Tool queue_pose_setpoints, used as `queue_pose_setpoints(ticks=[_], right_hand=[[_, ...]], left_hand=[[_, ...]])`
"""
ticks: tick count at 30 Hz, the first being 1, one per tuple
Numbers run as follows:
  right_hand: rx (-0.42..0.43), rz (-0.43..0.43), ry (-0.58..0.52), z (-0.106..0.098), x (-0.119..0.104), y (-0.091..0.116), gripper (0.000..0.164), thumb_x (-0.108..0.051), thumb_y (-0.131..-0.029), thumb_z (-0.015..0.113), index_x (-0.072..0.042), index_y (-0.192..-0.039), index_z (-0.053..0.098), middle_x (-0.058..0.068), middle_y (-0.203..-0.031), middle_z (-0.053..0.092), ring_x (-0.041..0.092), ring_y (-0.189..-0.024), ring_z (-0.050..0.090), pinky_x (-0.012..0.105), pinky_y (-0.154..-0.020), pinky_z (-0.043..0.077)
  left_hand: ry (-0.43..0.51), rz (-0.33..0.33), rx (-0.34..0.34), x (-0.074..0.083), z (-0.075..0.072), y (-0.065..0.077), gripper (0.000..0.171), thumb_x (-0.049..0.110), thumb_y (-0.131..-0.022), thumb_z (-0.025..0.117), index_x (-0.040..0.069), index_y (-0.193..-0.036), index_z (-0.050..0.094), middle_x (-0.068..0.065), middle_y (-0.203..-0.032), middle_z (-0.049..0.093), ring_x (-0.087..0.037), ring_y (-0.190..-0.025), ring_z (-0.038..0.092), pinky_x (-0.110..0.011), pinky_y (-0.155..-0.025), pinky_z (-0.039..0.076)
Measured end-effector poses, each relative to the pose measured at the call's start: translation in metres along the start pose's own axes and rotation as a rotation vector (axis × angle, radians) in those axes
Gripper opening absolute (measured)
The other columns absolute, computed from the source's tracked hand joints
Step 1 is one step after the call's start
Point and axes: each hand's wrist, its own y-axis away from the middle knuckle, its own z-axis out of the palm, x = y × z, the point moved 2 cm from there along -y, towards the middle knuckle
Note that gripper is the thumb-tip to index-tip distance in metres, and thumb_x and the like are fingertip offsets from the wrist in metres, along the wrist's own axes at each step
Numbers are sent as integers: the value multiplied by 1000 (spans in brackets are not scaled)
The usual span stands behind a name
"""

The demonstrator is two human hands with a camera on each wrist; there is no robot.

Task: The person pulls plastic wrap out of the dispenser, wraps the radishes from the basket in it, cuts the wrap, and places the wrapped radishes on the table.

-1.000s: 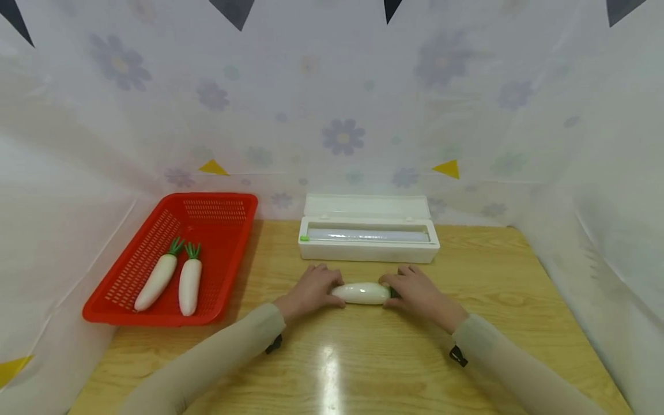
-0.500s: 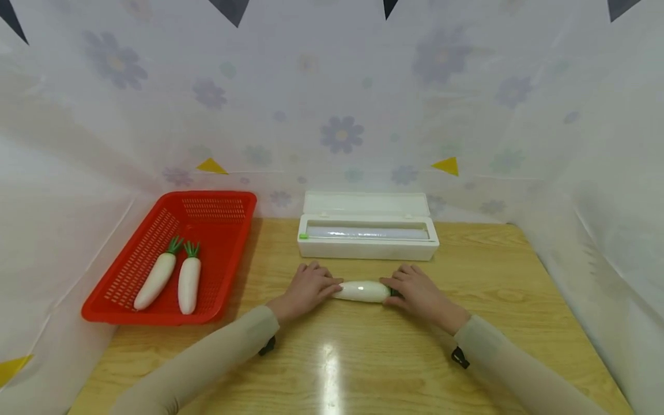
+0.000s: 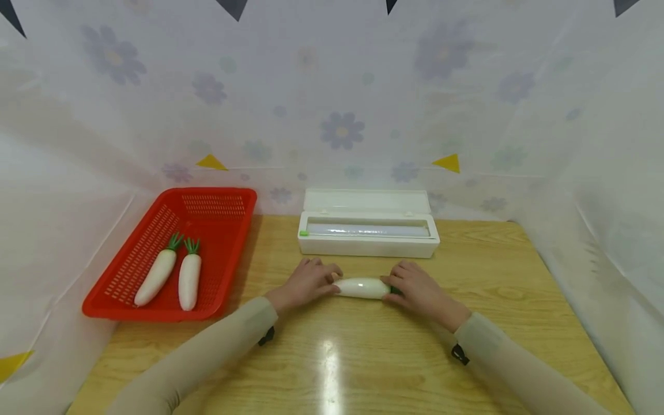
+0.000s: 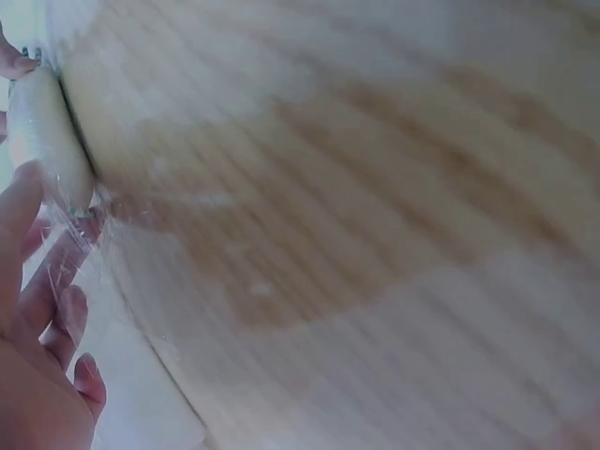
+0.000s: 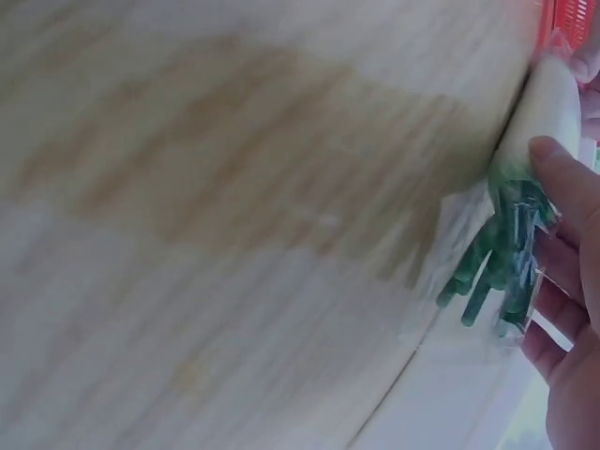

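Note:
A white radish [image 3: 361, 287] lies crosswise on the wooden table, wrapped in clear plastic film [image 4: 66, 199]. My left hand [image 3: 306, 283] is at its tip end, with the thumb on the radish and the fingertips at the loose film there. My right hand [image 3: 419, 291] holds the leafy end, its thumb on the white body and the other fingers behind the green leaves [image 5: 497, 258]. Film sticks out past those leaves in the right wrist view. My right hand partly hides the leaves in the head view.
An open white box [image 3: 368, 246] with a roll of plastic film [image 3: 368, 230] stands just behind the radish. On the left, a red basket [image 3: 236, 253] holds two more radishes [image 3: 157, 276]. A flower-patterned sheet [image 3: 342, 155] hangs behind the table.
My left hand first slid slightly left off the radish's tip, then its fingers lifted and bent around that end. The right hand has stayed at the leafy end.

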Motion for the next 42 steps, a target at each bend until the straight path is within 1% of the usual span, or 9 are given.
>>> queue_pose_setpoints(ticks=[4,9,14,18,23,28,33,37,42], right_hand=[[-18,44,-24,0,0,0,41,-34,-87,85,-7,-116,73,-1,-98,69,19,-91,58,43,-87,49],[-36,76,-54,-2,2,-1,32,-32,-92,82,-9,-112,75,1,-105,73,23,-101,61,46,-94,50],[-33,111,-25,-1,0,-5,42,-37,-87,85,-6,-114,75,7,-113,69,29,-110,59,51,-99,49],[-50,142,25,2,-2,-7,46,-38,-85,87,-5,-114,74,8,-109,66,28,-106,57,51,-94,49],[-53,161,34,3,-3,-9,44,-33,-87,86,-2,-115,74,9,-104,67,29,-102,57,50,-93,49],[-52,146,18,0,1,-8,44,-32,-88,84,-1,-118,74,7,-98,69,28,-99,57,49,-92,48],[-101,216,-108,-3,6,-3,44,-38,-90,82,-9,-122,73,1,-98,67,21,-96,56,47,-92,47],[-122,248,-200,-7,9,0,31,-36,-93,80,-17,-116,71,-2,-99,64,20,-96,58,49,-92,46],[-85,196,-181,-6,12,-2,25,-31,-95,78,-14,-113,76,0,-103,71,24,-100,60,49,-92,49]], left_hand=[[-77,29,15,2,-4,0,28,42,-97,73,21,-115,75,4,-109,75,-21,-104,55,-45,-94,39],[-166,39,53,5,-4,-2,34,45,-97,72,18,-116,80,1,-120,70,-23,-118,54,-48,-102,37],[-222,-5,42,8,2,-2,47,55,-95,71,18,-122,78,0,-119,68,-21,-112,50,-45,-97,37],[-225,-46,26,10,7,-1,53,56,-93,73,15,-128,75,-2,-118,67,-21,-107,48,-42,-92,35],[-163,-83,38,8,10,-5,49,49,-90,79,14,-125,76,-1,-105,68,-20,-97,49,-40,-87,35],[-16,-114,25,6,7,-9,51,43,-85,85,14,-124,72,-1,-100,74,-20,-91,53,-41,-88,35],[128,-156,-21,5,1,-6,41,44,-87,83,17,-115,68,2,-101,75,-18,-97,56,-44,-95,33],[169,-148,-52,3,-1,-3,34,46,-91,79,19,-109,71,7,-96,73,-15,-96,57,-45,-92,33],[170,-109,-55,0,-1,-4,33,48,-96,73,19,-111,75,10,-94,72,-10,-93,59,-41,-87,32]])
